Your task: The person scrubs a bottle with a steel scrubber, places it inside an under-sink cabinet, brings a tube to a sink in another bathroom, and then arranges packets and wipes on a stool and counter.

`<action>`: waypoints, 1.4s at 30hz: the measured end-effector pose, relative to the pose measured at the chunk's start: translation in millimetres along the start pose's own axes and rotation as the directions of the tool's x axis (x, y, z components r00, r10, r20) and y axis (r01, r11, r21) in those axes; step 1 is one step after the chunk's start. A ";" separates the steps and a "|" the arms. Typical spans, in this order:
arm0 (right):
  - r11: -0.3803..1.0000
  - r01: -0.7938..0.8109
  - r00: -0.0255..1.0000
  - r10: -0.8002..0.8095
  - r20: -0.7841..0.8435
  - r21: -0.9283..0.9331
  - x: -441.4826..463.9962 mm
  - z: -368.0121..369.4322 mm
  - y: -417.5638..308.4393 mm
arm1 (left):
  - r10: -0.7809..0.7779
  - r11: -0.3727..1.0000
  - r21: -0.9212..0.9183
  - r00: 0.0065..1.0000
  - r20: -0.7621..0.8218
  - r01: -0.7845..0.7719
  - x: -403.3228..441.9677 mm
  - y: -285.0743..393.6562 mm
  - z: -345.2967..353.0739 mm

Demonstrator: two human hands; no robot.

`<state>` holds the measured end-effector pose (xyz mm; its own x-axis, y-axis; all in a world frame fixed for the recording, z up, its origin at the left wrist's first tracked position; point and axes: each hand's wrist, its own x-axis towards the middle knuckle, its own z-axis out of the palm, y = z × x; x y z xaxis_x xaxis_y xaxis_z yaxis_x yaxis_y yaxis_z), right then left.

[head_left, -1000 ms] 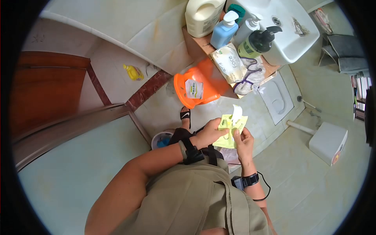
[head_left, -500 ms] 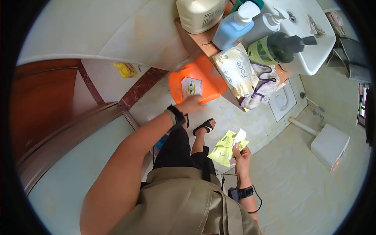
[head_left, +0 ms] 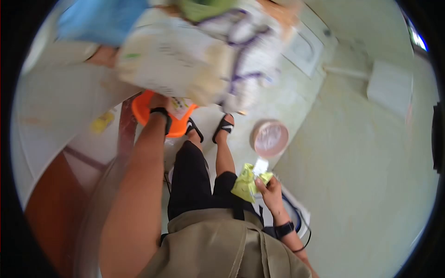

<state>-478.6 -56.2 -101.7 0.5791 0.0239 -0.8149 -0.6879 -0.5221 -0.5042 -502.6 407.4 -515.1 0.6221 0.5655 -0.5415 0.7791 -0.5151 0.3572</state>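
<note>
My right hand (head_left: 269, 189) is closed on a yellow-green soft tissue pack (head_left: 244, 187); a white tissue (head_left: 261, 167) sticks out of its top. My left hand (head_left: 160, 102) reaches down over an orange basin (head_left: 141, 113). Its fingers are blurred and partly hidden, so whether they grip anything does not show. Beside that hand is a white label or packet with print (head_left: 180, 108), blurred; I cannot tell if it is on the basin or inside it.
Above the basin, a white face-tissue pack (head_left: 162, 60) and a white cloth with purple cord (head_left: 248, 69) sit at a ledge. A round pink bin (head_left: 256, 139) stands on the floor near my right hand. A yellow bottle (head_left: 103, 122) is at the left.
My view has shifted, bringing the ledge items closer and the pink bin into sight. My left hand has moved from the basin's near side to over it. The right still holds the tissue pack.
</note>
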 end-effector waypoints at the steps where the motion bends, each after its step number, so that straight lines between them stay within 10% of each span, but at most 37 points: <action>1: 1.000 -0.014 1.000 0.014 0.012 0.001 1.9 5.6 -3.2 | 0.080 0.911 -0.409 0.996 0.036 -0.058 7.1 -4.2 3.2; 3: 0.997 0.000 1.000 -0.002 0.028 0.072 11.9 15.0 -7.3 | 0.131 0.912 -0.404 0.983 0.126 -0.070 -1.2 37.0 -21.1; 4: 0.998 -0.022 0.998 0.018 0.058 0.062 12.0 18.3 -19.6 | 0.105 0.994 0.015 0.977 0.184 -0.109 -17.3 62.8 -48.5; 5: 0.992 -0.049 0.998 0.045 0.037 0.120 9.3 25.7 -8.0 | 0.045 0.999 0.011 0.961 0.273 -0.050 -18.8 58.9 -50.4; 8: 0.994 0.086 0.995 -0.089 0.035 0.061 13.5 29.5 -26.9 | -0.078 0.888 -0.379 0.898 0.432 0.259 -85.4 118.4 -121.9; 16: 0.930 0.243 0.938 -0.297 0.176 0.275 27.9 54.2 -75.2 | 0.097 0.799 -0.549 0.848 0.521 0.246 -219.9 213.1 -231.6; 19: 0.868 0.488 0.864 -0.495 0.089 0.092 29.0 68.5 -85.0 | 0.200 0.707 -0.616 0.738 0.645 0.347 -260.7 243.8 -252.6; 28: 0.880 0.380 0.905 -0.418 0.083 0.286 22.4 100.6 -96.9 | 0.165 0.319 -0.852 0.861 0.482 0.416 -352.4 298.4 -281.0; 29: 0.878 0.383 0.903 -0.421 0.085 0.289 19.6 99.3 -100.6 | 0.164 0.320 -0.853 0.863 0.478 0.412 -358.2 299.5 -281.1; 31: 0.857 0.367 0.895 -0.431 0.113 0.361 14.2 96.6 -111.0 | 0.296 0.740 -0.672 0.878 0.376 0.039 -367.4 300.9 -281.5; 34: 0.853 0.257 0.923 -0.356 0.147 0.455 10.0 101.1 -113.1 | 0.115 0.520 -0.821 0.933 0.341 0.236 -372.1 294.1 -261.7; 36: 0.915 0.394 0.906 -0.402 0.134 0.083 20.0 109.5 -102.6 | 0.097 0.504 -0.835 0.947 0.307 0.220 -376.2 290.2 -264.6; 42: 0.866 0.378 0.858 -0.460 0.227 0.328 -27.1 84.5 -142.0 | 0.134 0.481 -0.859 0.953 0.272 0.178 -406.7 306.3 -299.3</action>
<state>-433.6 89.3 -32.2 0.7145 0.4543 -0.5320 -0.5205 -0.1630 -0.8382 -493.9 212.5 42.3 0.6766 0.2942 -0.6751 0.5510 0.4059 0.7291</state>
